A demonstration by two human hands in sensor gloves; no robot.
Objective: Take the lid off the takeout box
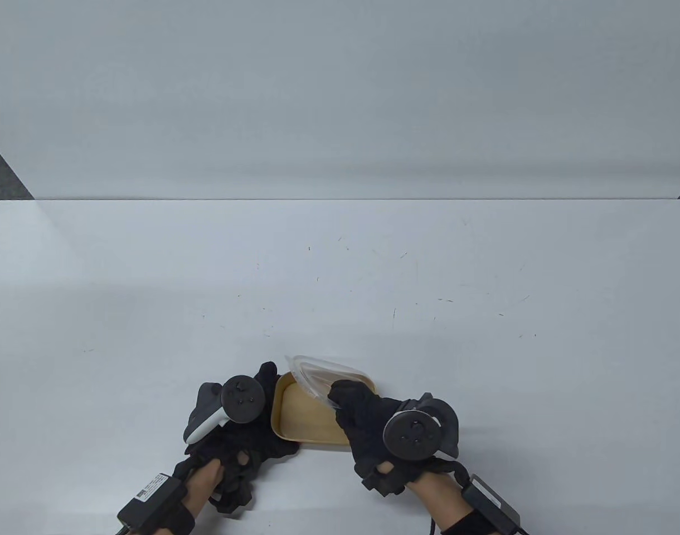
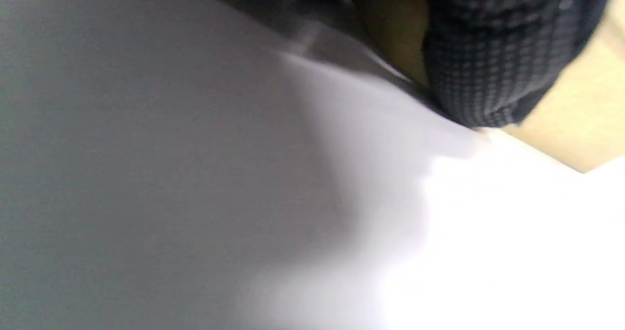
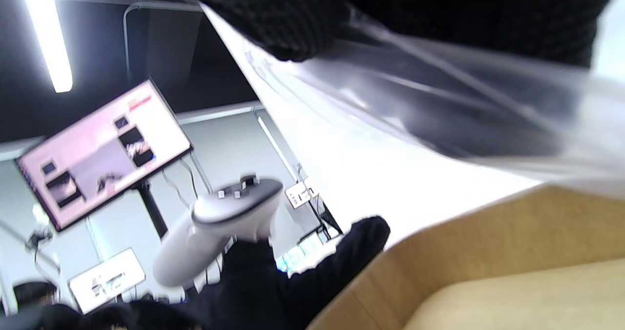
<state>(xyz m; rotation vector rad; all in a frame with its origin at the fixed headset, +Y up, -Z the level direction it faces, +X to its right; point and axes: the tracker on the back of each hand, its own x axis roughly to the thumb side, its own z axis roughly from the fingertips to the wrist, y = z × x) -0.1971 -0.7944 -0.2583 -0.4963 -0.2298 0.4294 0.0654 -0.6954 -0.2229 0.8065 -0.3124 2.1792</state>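
A tan takeout box (image 1: 304, 415) sits near the table's front edge, open on its left side. My right hand (image 1: 359, 407) grips the clear plastic lid (image 1: 317, 373) and holds it tilted up over the box's far right part. In the right wrist view the lid (image 3: 439, 105) hangs from my gloved fingers (image 3: 288, 17) above the box (image 3: 488, 266). My left hand (image 1: 262, 407) holds the box's left rim. In the left wrist view a gloved finger (image 2: 493, 61) presses against the box (image 2: 581, 105).
The white table (image 1: 340, 290) stretches out beyond the box, its far edge against a white wall. The right wrist view shows my left hand's tracker (image 3: 224, 222) and a monitor (image 3: 102, 149) in the room beyond.
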